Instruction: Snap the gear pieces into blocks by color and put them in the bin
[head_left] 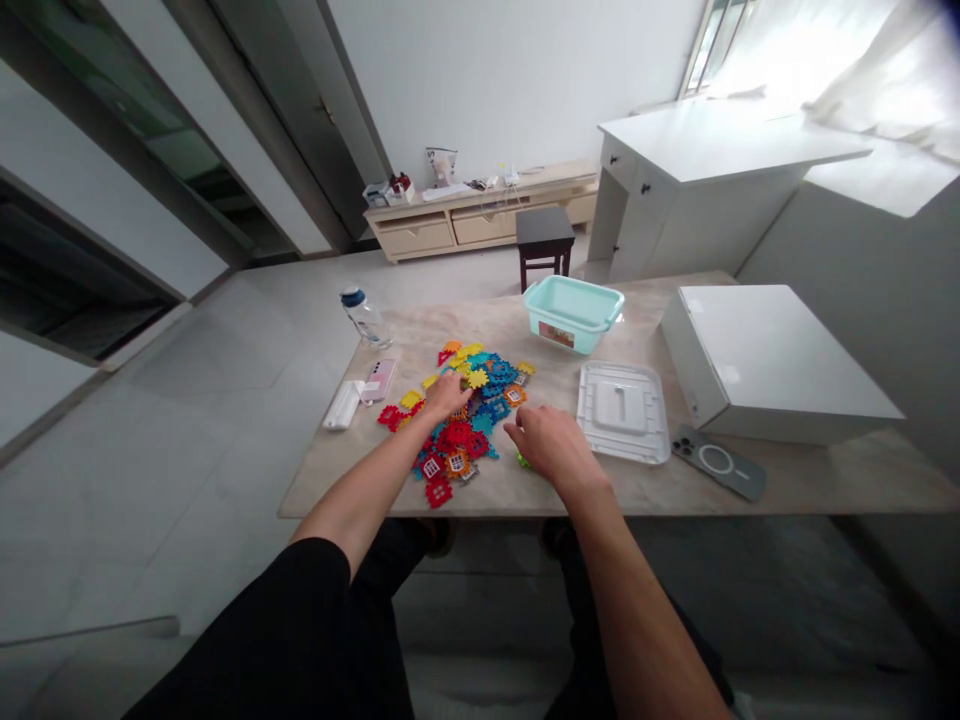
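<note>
Altogether, one heap of flat, notch-edged plastic tiles in red, blue, yellow, orange and turquoise [465, 432] lies on the pale marbled table [337, 490], left of centre; the tiles overlap too much for a full count, though at least three show white lattice windows. Around it stand or lie one mint-green rectangular plastic tub [589, 340], one whitish rectangular plastic lid [622, 410], one large white box [757, 345], two phones, namely a grey one with a pale ring [718, 463] and a pink one [379, 380], one slim white object [344, 405] and one clear bottle with a blue cap [366, 320].

The left hand [448, 393] reaches over the heap, fingers partly bent, its fingertips at a yellow gear-edged tile [478, 379]; whether they grip it, I cannot tell. The right hand [547, 440] is just right of the heap, fingers curled inward and a small bright-green piece [523, 461] beside it; whether anything is inside the curl is hidden.

The lowest red tile lies near the table's front edge. The slim white object lies close to the left edge. Marbled surface shows between the heap and the tub, and between the right hand and the lid.
</note>
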